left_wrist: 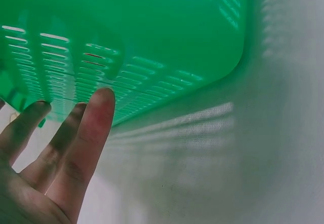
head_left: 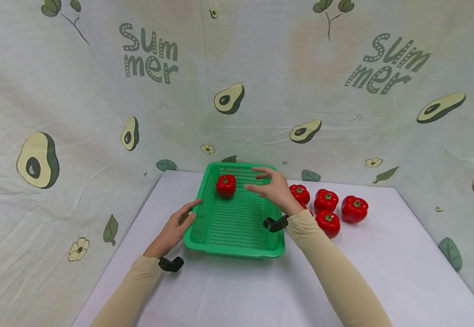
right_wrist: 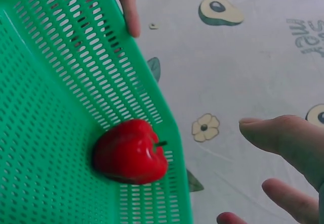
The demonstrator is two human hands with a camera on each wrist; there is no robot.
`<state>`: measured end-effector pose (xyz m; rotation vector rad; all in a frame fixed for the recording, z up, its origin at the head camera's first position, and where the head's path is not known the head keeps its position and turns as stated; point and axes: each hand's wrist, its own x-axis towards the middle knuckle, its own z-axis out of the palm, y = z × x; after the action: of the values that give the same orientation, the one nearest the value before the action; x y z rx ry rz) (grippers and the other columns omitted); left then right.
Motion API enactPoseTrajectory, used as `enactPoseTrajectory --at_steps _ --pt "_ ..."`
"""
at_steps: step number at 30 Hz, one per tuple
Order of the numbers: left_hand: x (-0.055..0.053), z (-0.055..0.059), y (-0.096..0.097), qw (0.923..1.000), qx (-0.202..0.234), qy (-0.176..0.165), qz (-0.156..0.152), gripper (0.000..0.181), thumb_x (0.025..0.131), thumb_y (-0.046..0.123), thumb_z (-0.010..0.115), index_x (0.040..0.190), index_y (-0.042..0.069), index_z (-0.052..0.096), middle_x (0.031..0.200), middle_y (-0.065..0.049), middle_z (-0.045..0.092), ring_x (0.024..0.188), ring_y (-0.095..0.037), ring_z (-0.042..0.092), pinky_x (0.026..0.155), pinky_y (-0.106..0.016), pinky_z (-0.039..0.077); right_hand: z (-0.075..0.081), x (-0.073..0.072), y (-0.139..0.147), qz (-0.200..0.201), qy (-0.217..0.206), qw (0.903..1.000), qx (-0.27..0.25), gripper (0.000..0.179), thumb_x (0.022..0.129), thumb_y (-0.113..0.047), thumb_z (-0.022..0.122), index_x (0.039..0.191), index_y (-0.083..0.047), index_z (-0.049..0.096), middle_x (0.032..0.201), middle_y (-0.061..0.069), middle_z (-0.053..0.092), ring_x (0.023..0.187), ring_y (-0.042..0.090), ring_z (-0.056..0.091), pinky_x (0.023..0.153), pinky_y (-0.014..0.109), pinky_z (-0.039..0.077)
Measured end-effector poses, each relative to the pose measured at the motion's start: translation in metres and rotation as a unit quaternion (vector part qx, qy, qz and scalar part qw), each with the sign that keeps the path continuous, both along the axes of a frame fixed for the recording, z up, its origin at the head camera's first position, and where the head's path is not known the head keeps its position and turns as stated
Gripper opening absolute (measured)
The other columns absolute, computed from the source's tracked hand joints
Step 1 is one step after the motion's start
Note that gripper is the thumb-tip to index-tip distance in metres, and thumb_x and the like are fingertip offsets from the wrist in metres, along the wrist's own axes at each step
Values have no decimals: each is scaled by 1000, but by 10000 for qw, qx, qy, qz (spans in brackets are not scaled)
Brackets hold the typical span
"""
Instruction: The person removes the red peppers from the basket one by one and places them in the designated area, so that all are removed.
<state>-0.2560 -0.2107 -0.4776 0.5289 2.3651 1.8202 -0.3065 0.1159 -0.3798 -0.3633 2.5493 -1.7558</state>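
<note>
A green plastic basket (head_left: 237, 251) with slotted walls stands on the table. One red bell pepper (head_left: 226, 186) sits inside it, in the far left corner. My left hand (head_left: 174, 230) is at the basket's left side, fingers extended along the outer wall, as the left wrist view also shows with its fingertips (left_wrist: 104, 96) right at the slots. Over the basket's right part hovers my right hand (head_left: 275, 188), thumb and fingers spread apart with nothing between them. In the right wrist view the pepper (right_wrist: 130, 152) lies against the slotted wall, apart from that hand's fingers.
Several more red bell peppers (head_left: 354, 209) are grouped on the white table (head_left: 384, 259) right of the basket, partly hidden behind the right forearm. A cloth backdrop (head_left: 261, 104) printed with avocados rises behind and beside the table. Each wrist wears a black strap (head_left: 171, 264).
</note>
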Motion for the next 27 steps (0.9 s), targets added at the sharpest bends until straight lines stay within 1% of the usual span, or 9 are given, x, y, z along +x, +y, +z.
enactPoseTrajectory --at_steps 4,5,10,12,14,19,21,27 --pt "0 0 -1 10000 57 -13 17 47 108 23 46 154 21 38 160 -7 29 141 -37 34 109 -61 30 -2 -11 -11 168 -66 9994 -278 67 84 -25 82 142 -9 54 136 26 51 105 35 64 80 50 57" --pt "0 0 -1 10000 70 -23 24 47 108 24 47 154 21 38 160 -7 29 141 -37 35 109 -61 30 -5 -14 -13 210 -85 9992 -344 67 85 -25 82 143 -9 53 136 26 51 107 35 64 81 49 57" --pt "0 0 -2 10000 54 -54 47 47 108 24 47 154 20 38 160 -6 29 140 -37 36 109 -61 30 -18 -31 -25 323 -302 9968 -668 62 85 -26 81 141 -16 55 138 22 50 115 34 59 88 51 54" --pt "0 -1 -2 10000 42 -63 48 48 108 25 46 154 21 38 160 -6 29 141 -36 35 110 -62 29 -23 -37 -28 319 -427 9961 -701 61 85 -28 81 140 -20 56 140 19 48 118 32 57 89 51 53" --pt "0 0 -3 10000 31 -63 58 48 108 25 46 155 21 37 160 -5 29 141 -36 34 110 -62 28 -27 -41 -32 330 -497 9954 -752 61 86 -27 80 141 -20 55 143 22 45 119 33 56 89 51 53" --pt "1 2 -2 10000 5 -46 7 48 108 23 45 155 20 36 160 -6 27 141 -36 35 109 -61 31 -33 -47 -41 333 -622 9939 -850 63 88 -23 79 144 -13 52 145 26 41 120 36 55 87 51 54" --pt "1 3 -1 10000 2 -29 -16 48 108 22 45 155 19 35 161 -6 27 140 -36 36 108 -61 32 -34 -49 -43 316 -671 9936 -846 64 88 -21 79 145 -12 51 146 26 40 121 36 54 87 52 54" --pt "1 2 1 9999 10 -151 76 47 108 23 45 155 23 36 160 -4 28 138 -34 40 107 -58 36 -45 -61 -53 205 -908 9924 -811 64 88 -18 78 145 -11 51 146 27 38 120 43 52 93 61 48"
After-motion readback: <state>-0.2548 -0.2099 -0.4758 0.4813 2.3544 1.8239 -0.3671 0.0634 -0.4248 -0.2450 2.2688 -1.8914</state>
